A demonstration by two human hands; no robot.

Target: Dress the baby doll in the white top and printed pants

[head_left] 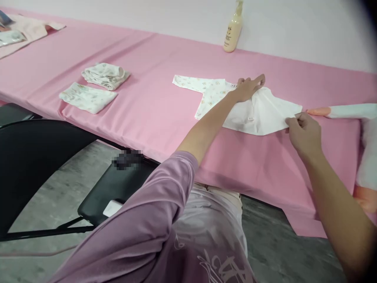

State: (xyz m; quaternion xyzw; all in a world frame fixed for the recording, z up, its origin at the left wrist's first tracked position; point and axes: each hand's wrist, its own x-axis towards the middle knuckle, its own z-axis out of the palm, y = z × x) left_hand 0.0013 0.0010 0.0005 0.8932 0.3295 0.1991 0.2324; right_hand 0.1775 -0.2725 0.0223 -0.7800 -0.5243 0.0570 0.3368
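A small white baby shirt (215, 92) with a printed pattern lies on the pink tablecloth, its left sleeve stretched out flat. The right part is folded over, showing the plain white inside and a small tag. My left hand (247, 89) is at the collar, fingers bent on the fabric; folds fan out from there, and its fingertips are partly hidden. Pinched between the thumb and fingers of my right hand (304, 131) is the shirt's right lower edge, near the end of the folded part.
Two folded patterned cloths (88, 97) lie to the left. A yellow pump bottle (233, 31) stands against the wall. White and orange items (347, 111) are at the right end. Black folding chairs (118, 188) stand at the table's front, one bearing a white object (112, 208).
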